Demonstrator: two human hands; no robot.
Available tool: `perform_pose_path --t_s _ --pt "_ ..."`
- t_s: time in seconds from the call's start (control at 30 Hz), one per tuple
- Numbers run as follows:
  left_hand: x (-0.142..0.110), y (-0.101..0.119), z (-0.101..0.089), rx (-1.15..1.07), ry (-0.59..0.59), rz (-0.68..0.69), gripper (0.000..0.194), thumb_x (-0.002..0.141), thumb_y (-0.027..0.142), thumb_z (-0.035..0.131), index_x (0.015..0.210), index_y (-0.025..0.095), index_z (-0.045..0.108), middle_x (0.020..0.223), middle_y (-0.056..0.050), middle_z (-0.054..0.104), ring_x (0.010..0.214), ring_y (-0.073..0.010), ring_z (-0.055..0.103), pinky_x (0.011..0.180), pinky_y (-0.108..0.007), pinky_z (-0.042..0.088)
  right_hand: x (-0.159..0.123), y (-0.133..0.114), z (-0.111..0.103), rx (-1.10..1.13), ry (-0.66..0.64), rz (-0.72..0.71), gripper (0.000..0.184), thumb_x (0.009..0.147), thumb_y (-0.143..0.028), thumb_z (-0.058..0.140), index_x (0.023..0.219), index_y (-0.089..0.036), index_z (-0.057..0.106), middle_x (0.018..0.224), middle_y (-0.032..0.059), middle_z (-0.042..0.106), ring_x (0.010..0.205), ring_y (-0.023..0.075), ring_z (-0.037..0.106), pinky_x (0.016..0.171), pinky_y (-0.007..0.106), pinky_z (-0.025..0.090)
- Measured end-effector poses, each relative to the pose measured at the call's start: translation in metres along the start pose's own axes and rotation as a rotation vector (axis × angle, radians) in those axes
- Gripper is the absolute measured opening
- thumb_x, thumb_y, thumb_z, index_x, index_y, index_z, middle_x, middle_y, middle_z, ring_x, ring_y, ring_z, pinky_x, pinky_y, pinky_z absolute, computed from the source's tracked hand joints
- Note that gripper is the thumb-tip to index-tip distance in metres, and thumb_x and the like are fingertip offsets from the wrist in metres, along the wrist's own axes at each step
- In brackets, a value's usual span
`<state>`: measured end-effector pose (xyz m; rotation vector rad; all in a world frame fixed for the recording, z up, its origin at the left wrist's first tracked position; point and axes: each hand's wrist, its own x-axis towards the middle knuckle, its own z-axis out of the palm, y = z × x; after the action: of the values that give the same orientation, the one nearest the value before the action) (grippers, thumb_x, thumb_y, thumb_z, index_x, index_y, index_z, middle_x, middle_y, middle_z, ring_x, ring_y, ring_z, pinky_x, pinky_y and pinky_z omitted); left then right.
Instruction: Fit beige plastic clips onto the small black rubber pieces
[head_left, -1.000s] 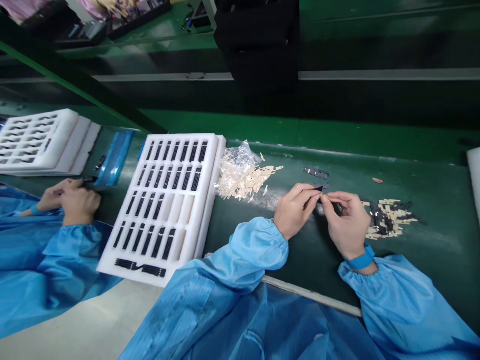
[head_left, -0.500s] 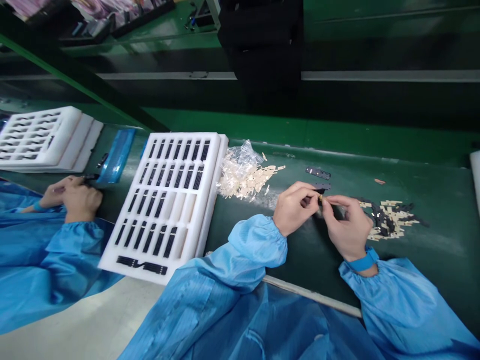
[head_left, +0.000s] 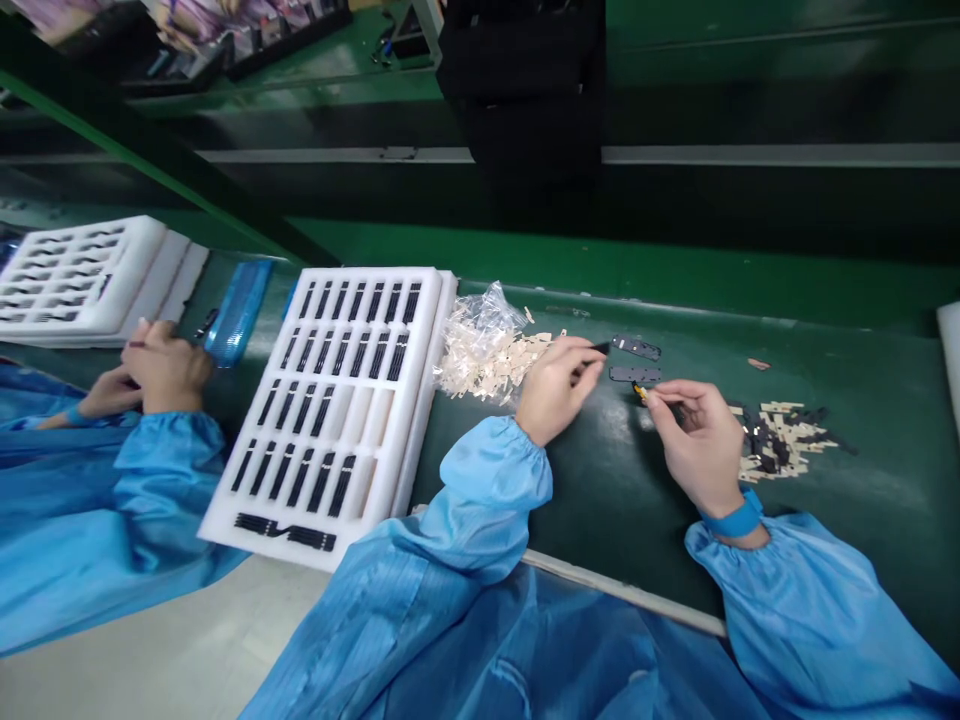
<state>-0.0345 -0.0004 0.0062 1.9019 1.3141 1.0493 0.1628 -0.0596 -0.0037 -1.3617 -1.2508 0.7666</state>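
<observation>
My left hand (head_left: pixel 556 388) pinches a small black piece (head_left: pixel 602 348), its fingertips just left of two flat dark plates. The upper plate (head_left: pixel 636 347) and the lower plate (head_left: pixel 634 374) lie on the green bench. Between thumb and forefinger of my right hand (head_left: pixel 699 440) is a small yellow-and-black piece (head_left: pixel 640 391), close below the lower plate; its exact kind is too small to make out. Beside my left hand lies a heap of cream-coloured flat pieces (head_left: pixel 491 368) with a clear plastic bag (head_left: pixel 491 305). Right of my right hand is a mixed pile of black and cream pieces (head_left: pixel 780 440).
A white foam tray (head_left: pixel 425 350) with black parts in its slots stands left of me, stacked on another. Farther left are more foam trays (head_left: pixel 142 265), a blue strip (head_left: pixel 238 312) and a co-worker's hands (head_left: pixel 171 368). A brown scrap (head_left: pixel 759 364) lies at the back right.
My hands were together over the lower plate; my left has moved away leftward with the black piece. My right has barely shifted. The co-worker's hands moved slightly.
</observation>
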Motion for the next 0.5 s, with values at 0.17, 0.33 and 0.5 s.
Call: perform_pose_path --t_s 0.17,0.33,0.5 --pt "-0.005 0.011 0.015 -0.378 -0.245 -0.071 0.023 0.094 0.034 0.067 0.106 0.017 0.077 0.118 -0.011 0.066 0.089 -0.0124 0.069 0.071 -0.022 0.062 -0.001 0.004 -0.003 -0.041 -0.077 -0.031 0.017 0.093 -0.030 0.074 0.107 -0.022 0.067 0.100 0.0053 0.073 0.093 0.0214 0.072 0.086 0.038 0.057" --pt "-0.004 0.006 0.018 -0.440 -0.171 -0.115 0.014 0.087 0.027 0.072 0.087 0.013 0.075 0.106 -0.009 0.068 0.078 -0.0093 0.067 0.067 -0.021 0.060 0.001 -0.004 -0.005 -0.191 -0.045 -0.151 0.018 0.094 -0.030 0.071 0.110 -0.022 0.068 0.106 0.0083 0.074 0.097 0.0246 0.071 0.089 0.042 0.057" --pt "-0.007 0.013 0.019 -0.296 -0.110 -0.051 0.010 0.087 0.024 0.071 0.087 0.015 0.074 0.106 -0.007 0.069 0.072 -0.0060 0.064 0.062 -0.017 0.058 0.000 -0.016 -0.005 -0.402 -0.046 -0.286 0.008 0.099 -0.026 0.064 0.098 -0.022 0.070 0.084 0.0045 0.068 0.072 0.0187 0.063 0.067 0.033 0.052"
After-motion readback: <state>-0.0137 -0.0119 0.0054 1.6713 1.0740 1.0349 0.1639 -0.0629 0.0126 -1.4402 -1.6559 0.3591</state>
